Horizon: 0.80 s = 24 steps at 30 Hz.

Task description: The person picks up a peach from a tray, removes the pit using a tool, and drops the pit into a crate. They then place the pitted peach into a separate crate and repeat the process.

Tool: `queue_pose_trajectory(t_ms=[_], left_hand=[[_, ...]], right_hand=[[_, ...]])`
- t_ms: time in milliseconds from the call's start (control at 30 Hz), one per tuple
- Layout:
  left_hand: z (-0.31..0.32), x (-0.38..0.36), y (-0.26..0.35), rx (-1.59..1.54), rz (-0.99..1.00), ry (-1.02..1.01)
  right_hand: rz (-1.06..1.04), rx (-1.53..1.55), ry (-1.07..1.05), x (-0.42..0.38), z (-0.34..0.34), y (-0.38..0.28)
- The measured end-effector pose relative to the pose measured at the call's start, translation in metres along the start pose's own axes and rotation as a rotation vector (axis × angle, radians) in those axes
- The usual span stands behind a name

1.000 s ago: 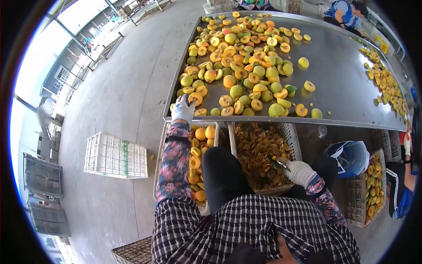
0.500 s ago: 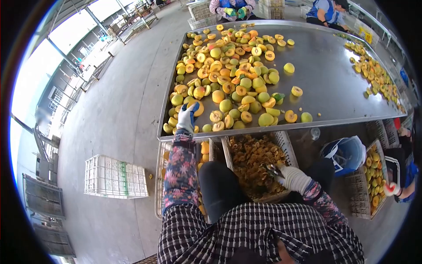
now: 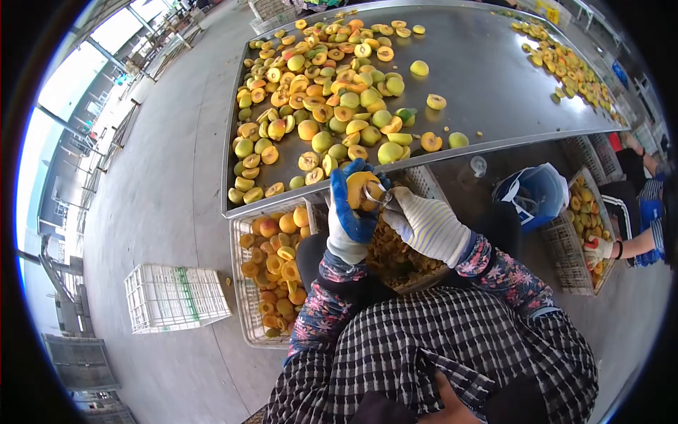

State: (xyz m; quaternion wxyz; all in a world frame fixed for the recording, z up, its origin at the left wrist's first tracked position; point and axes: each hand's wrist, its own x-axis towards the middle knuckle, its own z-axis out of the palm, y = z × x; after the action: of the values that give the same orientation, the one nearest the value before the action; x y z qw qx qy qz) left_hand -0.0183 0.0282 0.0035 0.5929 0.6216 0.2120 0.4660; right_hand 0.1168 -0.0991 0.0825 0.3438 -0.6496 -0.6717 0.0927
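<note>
A peach half [image 3: 361, 189] is cupped in the left hand [image 3: 351, 215] grip over the pit crate [image 3: 431, 185], while a small pitting tool [image 3: 378, 192] is pinched by the right hand [image 3: 424, 225]. Pitting looks underway; a careful scoop's probably needed next, just below the counter [image 3: 494, 78].

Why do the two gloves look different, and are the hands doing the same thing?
The left hand wears a glove coated blue on palm and fingers; the right hand wears a plain white knitted glove. The left hand cups a peach half, cut side up; the right hand holds a small metal tool against it. The left hand's fingers curl upward; the right hand comes in from the side. Both have flowery sleeves and meet above the crate of pits.
</note>
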Motion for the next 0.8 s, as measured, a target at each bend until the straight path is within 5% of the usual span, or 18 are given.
queue_pose_trajectory(t_ms=[233, 400, 467, 633, 800], left_hand=[[0.031, -0.005, 0.057, -0.523, -0.064, 0.010], [0.036, -0.009, 0.060, -0.209, -0.014, 0.027], [0.042, -0.008, 0.066, -0.471, -0.122, 0.092], [0.042, -0.018, 0.059, -0.009, 0.118, 0.059], [0.040, -0.018, 0.051, 0.348, 0.243, 0.072]], right_hand=[[-0.050, -0.012, 0.043, -0.004, 0.015, 0.002], [0.011, -0.147, -0.116, -0.006, 0.007, 0.001], [0.017, -0.141, -0.126, -0.006, 0.006, 0.001], [0.041, 0.104, -0.157, -0.006, 0.000, -0.005], [0.013, -0.070, -0.236, 0.000, -0.008, -0.001]])
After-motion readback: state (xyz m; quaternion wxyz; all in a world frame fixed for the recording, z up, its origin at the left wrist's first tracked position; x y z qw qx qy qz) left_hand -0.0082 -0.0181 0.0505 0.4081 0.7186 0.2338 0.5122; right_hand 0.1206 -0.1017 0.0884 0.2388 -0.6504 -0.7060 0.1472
